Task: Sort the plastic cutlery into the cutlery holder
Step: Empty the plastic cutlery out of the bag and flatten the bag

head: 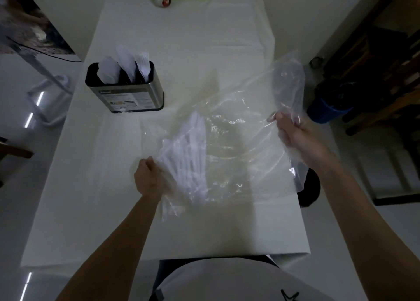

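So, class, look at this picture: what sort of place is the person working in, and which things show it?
Probably a home dining area: a long table under a white cloth, dark wooden furniture at the right, and a glossy tiled floor. A cutlery holder stands on the table.

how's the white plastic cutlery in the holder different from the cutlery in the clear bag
The white plastic cutlery in the black-topped metal holder stands upright, split among compartments; the white plastic cutlery in the clear plastic bag lies bundled in a loose heap. The holder's pieces are uncovered and untouched; the bag's are wrapped, gripped by the left hand. Both look like white plastic.
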{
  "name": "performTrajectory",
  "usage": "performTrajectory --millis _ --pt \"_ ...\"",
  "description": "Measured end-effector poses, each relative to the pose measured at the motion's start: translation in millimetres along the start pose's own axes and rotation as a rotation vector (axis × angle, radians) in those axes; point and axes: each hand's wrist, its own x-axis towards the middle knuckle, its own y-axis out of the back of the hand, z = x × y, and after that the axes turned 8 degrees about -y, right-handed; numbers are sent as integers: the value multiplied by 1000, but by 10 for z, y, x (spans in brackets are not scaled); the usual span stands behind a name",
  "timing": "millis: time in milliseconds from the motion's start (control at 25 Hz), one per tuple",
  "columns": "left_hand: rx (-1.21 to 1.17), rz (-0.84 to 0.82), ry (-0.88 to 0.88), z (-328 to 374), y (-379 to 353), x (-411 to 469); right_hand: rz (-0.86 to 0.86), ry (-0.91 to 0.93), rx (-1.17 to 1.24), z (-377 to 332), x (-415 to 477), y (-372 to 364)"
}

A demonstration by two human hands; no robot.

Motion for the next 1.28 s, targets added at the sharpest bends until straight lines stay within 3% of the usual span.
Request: performTrajectory --millis 160,240,320,400,520,760,920,1080,1280 --pt "-40 -26 -35 -9 26 -53 112 67 -125 -128 -23 -36" --pt "-36 -20 -38 7 41 -77 46 83 -213 -166 -57 -20" --pt "-34 -15 -64 56 46 -111 30 13 -90 -143 -72 2" --pt "-36 -4 -63 64 52 -110 209 -52 -108 -16 -72 56" --pt "53 -9 -86 23 62 -80 309 -154 -423 242 -117 150" --pt "110 -49 -96 5 44 -105 504 -130 -891 523 -186 350" --pt "62 -22 -146 -75 54 -164 571 -96 -957 583 -240 339" --pt "-61 -64 -163 -185 93 -152 492 -21 -929 586 -159 46" --pt "-264 -227 -143 -320 328 -188 173 74 -777 536 28 -976"
